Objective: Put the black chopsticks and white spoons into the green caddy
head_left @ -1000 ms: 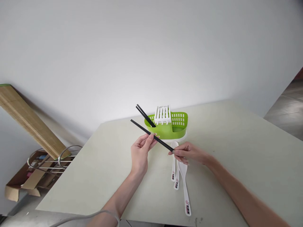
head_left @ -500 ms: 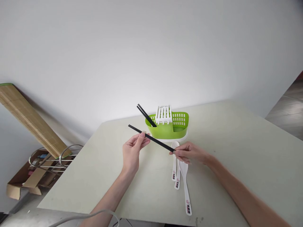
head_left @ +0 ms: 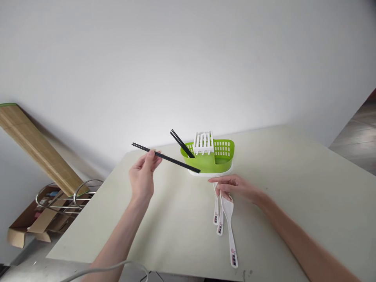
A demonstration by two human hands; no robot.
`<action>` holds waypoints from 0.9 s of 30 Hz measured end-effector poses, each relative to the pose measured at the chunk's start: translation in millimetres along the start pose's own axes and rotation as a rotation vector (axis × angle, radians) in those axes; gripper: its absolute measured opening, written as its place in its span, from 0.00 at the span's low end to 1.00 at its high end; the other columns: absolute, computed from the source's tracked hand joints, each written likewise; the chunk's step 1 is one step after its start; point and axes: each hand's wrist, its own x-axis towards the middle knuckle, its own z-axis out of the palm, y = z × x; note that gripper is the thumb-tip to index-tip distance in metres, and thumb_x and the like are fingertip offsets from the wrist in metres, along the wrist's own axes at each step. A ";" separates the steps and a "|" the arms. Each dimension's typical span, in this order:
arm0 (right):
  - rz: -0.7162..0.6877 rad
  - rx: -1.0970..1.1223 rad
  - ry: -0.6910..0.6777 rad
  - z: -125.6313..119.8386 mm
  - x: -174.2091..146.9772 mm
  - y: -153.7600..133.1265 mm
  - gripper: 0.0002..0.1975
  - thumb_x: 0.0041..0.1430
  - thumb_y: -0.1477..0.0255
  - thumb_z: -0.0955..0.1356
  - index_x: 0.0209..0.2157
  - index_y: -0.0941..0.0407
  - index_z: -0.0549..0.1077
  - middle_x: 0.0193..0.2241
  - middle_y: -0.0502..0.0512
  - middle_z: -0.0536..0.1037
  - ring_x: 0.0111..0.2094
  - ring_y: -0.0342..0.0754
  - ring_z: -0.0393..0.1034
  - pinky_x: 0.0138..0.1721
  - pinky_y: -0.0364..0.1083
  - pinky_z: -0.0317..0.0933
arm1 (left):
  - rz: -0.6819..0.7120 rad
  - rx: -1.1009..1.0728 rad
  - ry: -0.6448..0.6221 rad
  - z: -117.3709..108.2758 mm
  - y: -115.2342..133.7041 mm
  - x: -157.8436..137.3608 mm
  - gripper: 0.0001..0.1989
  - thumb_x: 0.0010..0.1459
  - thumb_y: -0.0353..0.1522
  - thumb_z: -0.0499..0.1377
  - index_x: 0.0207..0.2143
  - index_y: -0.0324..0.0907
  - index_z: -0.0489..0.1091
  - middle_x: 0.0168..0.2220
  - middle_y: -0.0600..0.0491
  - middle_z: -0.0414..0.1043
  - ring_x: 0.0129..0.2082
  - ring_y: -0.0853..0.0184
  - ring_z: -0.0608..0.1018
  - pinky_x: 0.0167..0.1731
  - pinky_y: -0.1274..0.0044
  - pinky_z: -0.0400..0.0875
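Observation:
My left hand (head_left: 143,174) pinches a pair of black chopsticks (head_left: 173,160) near their thinner left end, in the air left of the basket. The thicker ends reach across to the front of the green basket (head_left: 202,163). My right hand (head_left: 235,187) is empty, fingers apart, just above the white spoons (head_left: 216,211); it hides their upper parts. Beside these, a larger white rice paddle (head_left: 229,225) lies with its handle toward me. More black chopsticks (head_left: 182,143) lean in the basket's left compartment. A white slatted piece (head_left: 203,141) sits across the basket's middle.
The basket stands on a white base (head_left: 226,173) on a pale table (head_left: 279,231) against the wall. Left of the table are a metal rack (head_left: 88,188), an open cardboard box (head_left: 44,225) and a leaning bamboo mat (head_left: 41,152). A grey cable (head_left: 102,269) crosses the near edge.
The chopsticks have moved left and slightly up with my left hand. My right hand has let go of their thick ends and stays over the spoons, its fingers now loosened.

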 end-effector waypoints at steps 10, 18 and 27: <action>-0.025 0.098 0.014 1.2 -0.2 0.1 0.25 0.67 0.60 0.71 0.62 0.54 0.74 0.36 0.54 0.81 0.24 0.40 0.65 0.30 0.46 0.63 | 0.170 0.035 0.052 11.0 -5.8 64.0 0.18 0.51 0.41 0.74 0.37 0.35 0.81 0.39 0.44 0.83 0.42 0.62 0.85 0.54 0.67 0.80; -0.050 0.153 -0.006 0.9 -0.1 -1.2 0.20 0.68 0.60 0.71 0.58 0.52 0.77 0.38 0.54 0.79 0.27 0.41 0.67 0.28 0.44 0.62 | 0.065 0.199 -0.017 31.7 -39.3 70.3 0.20 0.49 0.43 0.74 0.35 0.34 0.81 0.35 0.44 0.83 0.37 0.60 0.85 0.51 0.62 0.82; -0.052 0.169 -0.018 -1.0 0.9 -0.5 0.20 0.68 0.61 0.71 0.57 0.52 0.77 0.38 0.55 0.77 0.28 0.42 0.68 0.28 0.45 0.64 | -0.010 0.291 -0.093 42.8 -62.2 77.3 0.19 0.49 0.41 0.73 0.34 0.34 0.80 0.36 0.43 0.84 0.33 0.59 0.86 0.47 0.64 0.83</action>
